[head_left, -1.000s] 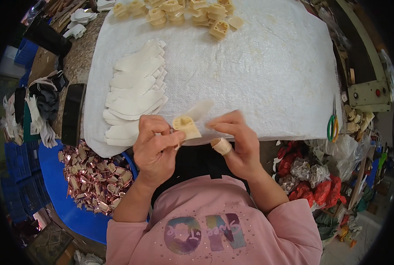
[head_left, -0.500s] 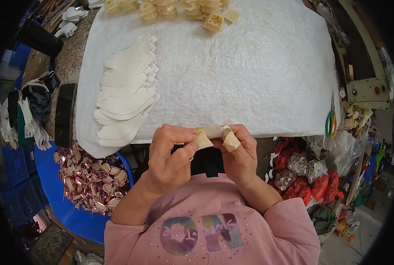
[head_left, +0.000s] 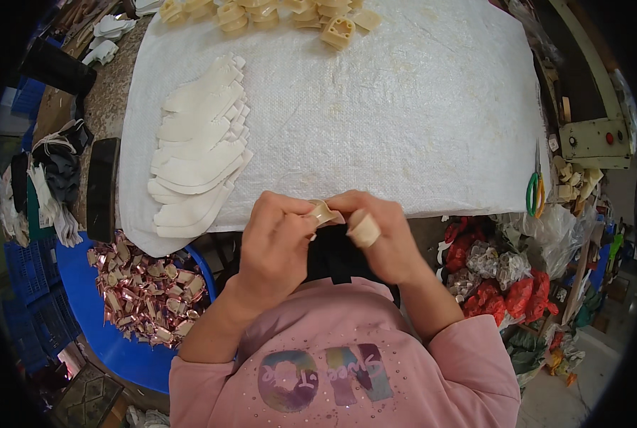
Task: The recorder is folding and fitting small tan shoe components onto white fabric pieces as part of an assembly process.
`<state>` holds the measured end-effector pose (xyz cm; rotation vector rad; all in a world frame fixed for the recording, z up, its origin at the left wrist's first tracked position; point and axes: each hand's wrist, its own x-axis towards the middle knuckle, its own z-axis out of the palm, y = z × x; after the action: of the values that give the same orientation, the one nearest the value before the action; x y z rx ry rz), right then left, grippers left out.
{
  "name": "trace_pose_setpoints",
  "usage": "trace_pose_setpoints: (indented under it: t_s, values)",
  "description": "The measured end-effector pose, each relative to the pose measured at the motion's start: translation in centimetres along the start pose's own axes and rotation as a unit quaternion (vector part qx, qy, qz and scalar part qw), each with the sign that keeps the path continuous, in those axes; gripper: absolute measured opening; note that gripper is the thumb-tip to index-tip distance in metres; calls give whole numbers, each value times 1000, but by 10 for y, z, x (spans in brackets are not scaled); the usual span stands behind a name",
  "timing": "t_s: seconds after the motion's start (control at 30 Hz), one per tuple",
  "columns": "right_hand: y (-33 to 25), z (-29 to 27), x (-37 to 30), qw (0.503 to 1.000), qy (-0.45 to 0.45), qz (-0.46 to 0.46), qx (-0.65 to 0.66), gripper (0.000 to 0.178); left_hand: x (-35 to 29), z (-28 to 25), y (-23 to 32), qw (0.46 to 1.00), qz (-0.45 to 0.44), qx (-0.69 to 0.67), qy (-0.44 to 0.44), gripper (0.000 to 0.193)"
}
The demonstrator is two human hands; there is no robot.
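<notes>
Left hand [head_left: 272, 241] pinches a beige piece [head_left: 325, 212] at centre frame, apparently steadying it for the right hand [head_left: 386, 232], whose grip is unclear. White strips [head_left: 196, 153] overlap left of centre, presumably easing pickup.

left grip [head_left: 274, 239], right grip [head_left: 379, 232]: two
cream piece [head_left: 323, 212] between grips: one
scissors [head_left: 532, 192] right of grips: one
phone [head_left: 103, 189] left of grips: one
white pieces [head_left: 196, 148] leftward: overlapping, uncountable

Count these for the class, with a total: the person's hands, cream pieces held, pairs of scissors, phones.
Hands, left hand and right hand: 2
Held cream piece: 1
Scissors: 1
Phone: 1
Total: 5
</notes>
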<state>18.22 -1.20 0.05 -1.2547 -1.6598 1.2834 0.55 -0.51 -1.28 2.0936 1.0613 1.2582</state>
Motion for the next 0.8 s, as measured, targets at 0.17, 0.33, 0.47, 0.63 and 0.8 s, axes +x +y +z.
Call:
trace_pose_setpoints:
  t_s: [0.17,0.33,0.47,0.63,0.8]
  values:
    - [11,-18,14,964,-44,125,231,28,-1,2,2,982,-67,-174,2,19]
    - [8,-18,19,934,-119,127,311,38,0,2,0,980,1,-196,-26,22]
    - [9,-14,22,957,-110,119,241,34,0,1,0,990,-2,-134,-32,20]
    - [10,2,21,973,-7,78,217,29,1,2,0,982,-96,-160,-18,14]
    - [10,-3,21,990,13,-84,112,26,3,4,5,878,-292,-368,93,15]
